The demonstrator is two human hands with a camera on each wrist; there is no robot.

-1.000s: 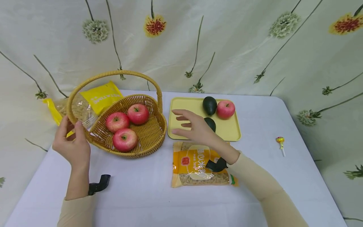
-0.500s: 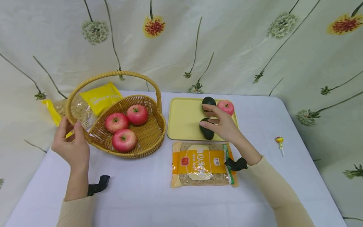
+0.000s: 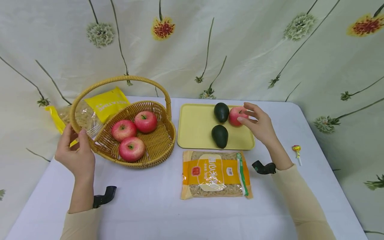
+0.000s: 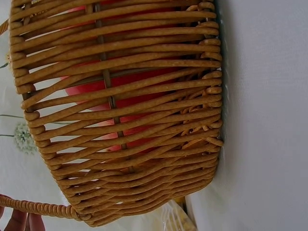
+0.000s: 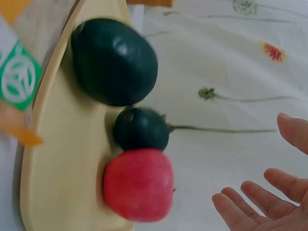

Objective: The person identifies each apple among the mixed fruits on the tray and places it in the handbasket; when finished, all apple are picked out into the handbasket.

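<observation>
My left hand (image 3: 76, 151) grips the left end of the arched handle of a wicker basket (image 3: 160, 146). Three red apples (image 3: 132, 148) lie inside it, and their red shows through the weave (image 4: 115, 127) in the left wrist view. Over the right side of a yellow tray (image 3: 192, 125), my right hand (image 3: 261, 125) is held with fingers spread, close to a single red apple (image 3: 234, 116). The right wrist view shows that apple (image 5: 139, 185) apart from the fingers. Two dark green avocados (image 3: 220, 136) lie beside it on the tray.
A bag of pasta (image 3: 214, 175) lies in front of the tray. Behind the basket's left side is another pasta bag with yellow ends (image 3: 106, 103). A lollipop (image 3: 296, 150) lies on the right of the white-covered table. A flowered cloth (image 3: 249, 50) hangs behind.
My right hand has moved right, from the tray's left part past the avocados to the apple, uncovering the avocados and the pasta bag. My left hand keeps its grip on the basket handle.
</observation>
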